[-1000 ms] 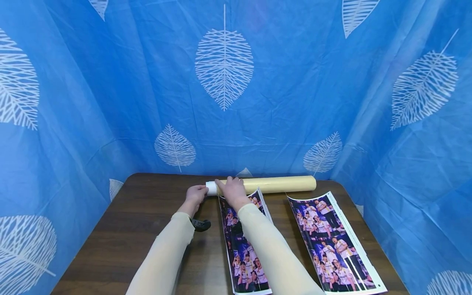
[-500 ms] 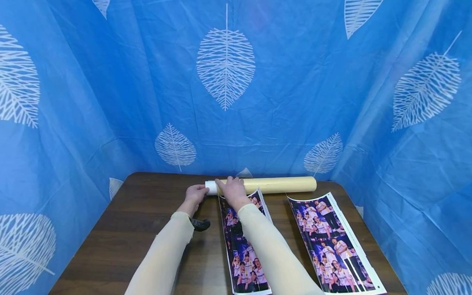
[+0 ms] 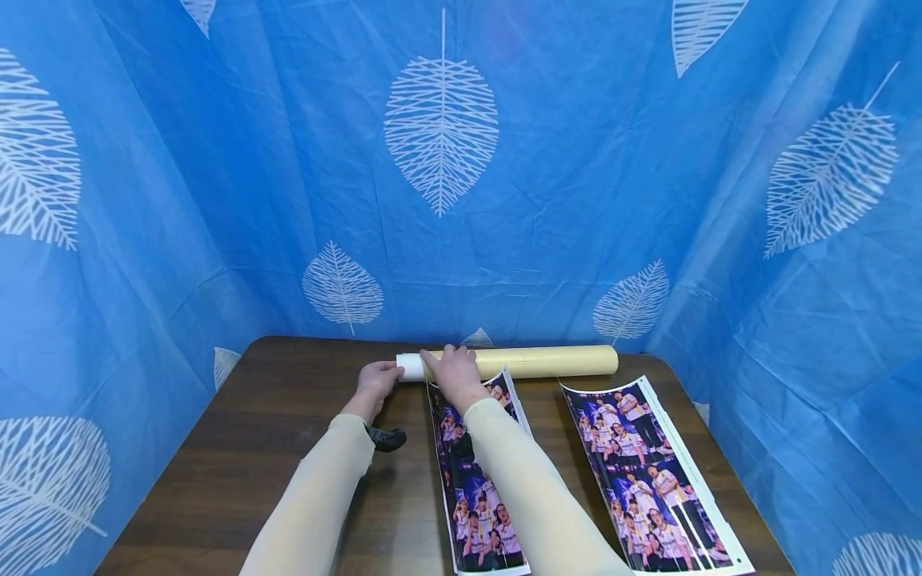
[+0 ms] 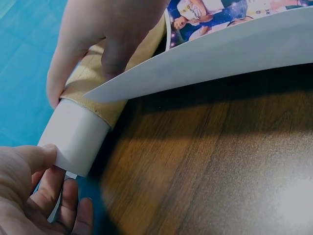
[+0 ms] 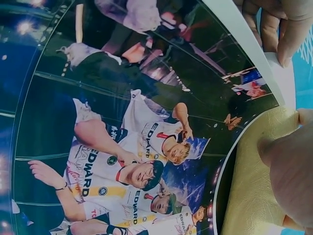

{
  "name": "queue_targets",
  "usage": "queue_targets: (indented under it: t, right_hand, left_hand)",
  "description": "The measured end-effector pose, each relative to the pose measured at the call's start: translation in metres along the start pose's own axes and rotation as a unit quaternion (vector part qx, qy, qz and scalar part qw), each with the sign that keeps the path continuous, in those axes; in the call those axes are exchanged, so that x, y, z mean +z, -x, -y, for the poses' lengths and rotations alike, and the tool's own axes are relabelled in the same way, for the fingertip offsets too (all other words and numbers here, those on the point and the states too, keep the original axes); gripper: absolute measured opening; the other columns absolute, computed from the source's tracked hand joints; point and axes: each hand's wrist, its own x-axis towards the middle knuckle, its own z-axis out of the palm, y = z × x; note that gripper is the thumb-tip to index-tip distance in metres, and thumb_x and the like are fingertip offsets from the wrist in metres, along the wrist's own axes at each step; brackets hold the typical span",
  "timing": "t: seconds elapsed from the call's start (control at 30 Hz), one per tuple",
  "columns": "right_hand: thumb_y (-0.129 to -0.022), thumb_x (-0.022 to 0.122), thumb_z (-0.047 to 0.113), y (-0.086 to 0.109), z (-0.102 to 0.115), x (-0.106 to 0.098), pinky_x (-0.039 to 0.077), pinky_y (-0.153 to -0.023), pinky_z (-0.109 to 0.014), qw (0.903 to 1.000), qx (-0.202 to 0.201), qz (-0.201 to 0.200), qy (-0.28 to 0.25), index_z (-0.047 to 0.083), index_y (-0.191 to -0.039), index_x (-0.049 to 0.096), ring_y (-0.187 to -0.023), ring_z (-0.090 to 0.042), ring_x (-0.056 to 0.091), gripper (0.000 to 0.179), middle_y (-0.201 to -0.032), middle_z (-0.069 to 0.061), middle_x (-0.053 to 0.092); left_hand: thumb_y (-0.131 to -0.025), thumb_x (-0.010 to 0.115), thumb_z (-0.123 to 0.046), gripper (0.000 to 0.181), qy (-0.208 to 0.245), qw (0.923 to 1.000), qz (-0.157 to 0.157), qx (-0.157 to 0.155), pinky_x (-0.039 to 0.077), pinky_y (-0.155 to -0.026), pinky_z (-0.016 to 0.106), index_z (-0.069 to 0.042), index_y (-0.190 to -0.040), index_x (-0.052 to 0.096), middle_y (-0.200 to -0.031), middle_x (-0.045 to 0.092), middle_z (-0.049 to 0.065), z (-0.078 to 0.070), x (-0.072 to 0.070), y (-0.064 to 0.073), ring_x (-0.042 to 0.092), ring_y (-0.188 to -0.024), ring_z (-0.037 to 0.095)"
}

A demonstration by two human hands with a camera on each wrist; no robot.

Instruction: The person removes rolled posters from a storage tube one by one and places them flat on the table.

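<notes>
A long pale-yellow tube [image 3: 547, 362] lies across the back of the table. From its left end sticks out a white roll [image 3: 410, 368], apparently rolled paper. My left hand [image 3: 376, 384] pinches the outer rim of that roll, thumb on the outside and fingertips at its open end [image 4: 73, 137]. My right hand [image 3: 455, 374] grips the tube close to this end, thumb and fingers over its surface. Under my right forearm lies a glossy photo print [image 3: 483, 504], its far edge curling up against the tube and partly hidden by the arm.
A second photo print [image 3: 648, 480] lies to the right, its far end curled up. The dark wooden table [image 3: 238, 480] meets a blue leaf-patterned cloth [image 3: 533, 200] at the back and sides. A black band with a device [image 3: 387, 438] is on the left wrist.
My left hand has shifted slightly left, and a little more of the white roll shows outside the tube. My right hand and the prints stay in place.
</notes>
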Motion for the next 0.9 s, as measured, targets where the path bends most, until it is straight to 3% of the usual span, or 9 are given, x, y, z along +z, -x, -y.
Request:
queue_targets:
  t: [0.9]
  right_hand:
    - [-0.102, 0.06, 0.016, 0.001, 0.001, 0.002, 0.054, -0.087, -0.048, 0.9999, 0.0, -0.003, 0.011, 0.04, -0.153, 0.045, -0.098, -0.035, 0.063, 0.058, -0.113, -0.018, 0.061]
  left_hand:
    - [-0.104, 0.06, -0.018, 0.044, 0.007, 0.9995, -0.01, -0.03, 0.037, -0.114, 0.055, 0.004, -0.142, 0.054, -0.146, 0.048, 0.027, 0.003, -0.019, -0.002, 0.046, -0.128, 0.041]
